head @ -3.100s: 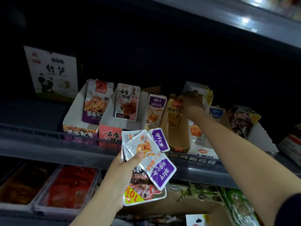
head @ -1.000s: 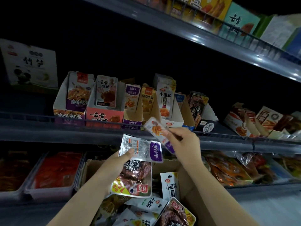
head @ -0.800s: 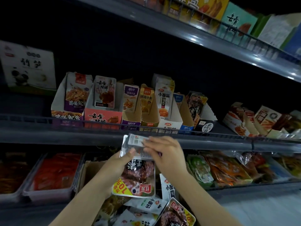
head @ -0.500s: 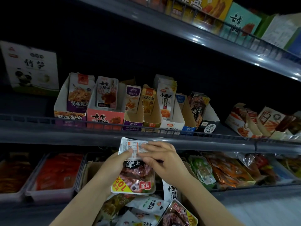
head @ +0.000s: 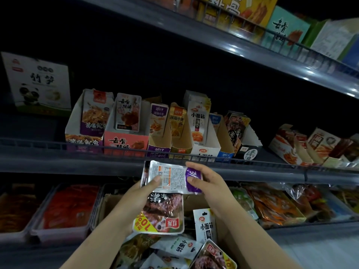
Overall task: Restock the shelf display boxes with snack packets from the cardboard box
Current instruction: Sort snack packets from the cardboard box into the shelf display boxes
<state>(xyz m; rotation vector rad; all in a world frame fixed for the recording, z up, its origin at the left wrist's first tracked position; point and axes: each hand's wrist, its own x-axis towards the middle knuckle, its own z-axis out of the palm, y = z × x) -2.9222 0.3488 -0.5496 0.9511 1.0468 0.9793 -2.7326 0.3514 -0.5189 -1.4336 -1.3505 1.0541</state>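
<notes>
Nearest, at the bottom of the view, the cardboard box (head: 108, 202) sits below the shelf, full of loose snack packets, one white packet (head: 204, 224) standing upright and reading 小面筋. Above the box, the left hand (head: 139, 197) grips a small stack: a silver-and-purple packet (head: 171, 177) lying back side up on top, with a larger dark meat packet (head: 163, 212) hanging below it, printed upside down with "100%" on a yellow corner. The left thumb presses on the top packet's printed panel. The right hand (head: 206, 183) pinches the purple end of that same packet, fingers curled round its edge.

The risk, as I judge it: the stack is slick film held by one thumb, so as the top packet is drawn off, the big one could slide out and drop back into the box. The packet also faces backward and would need turning before it goes in.

Further back, along the front edge of the shelf (head: 77, 164), the display boxes stand in a row behind a wire rail. The purple display box (head: 158, 150) matches the packet's colour; its neighbours read 去骨 on a pink box (head: 126, 142) and 小面筋 on a white box (head: 204, 150). At the far left corner stands a panda carton (head: 38, 82) reading 竹笋.
</notes>
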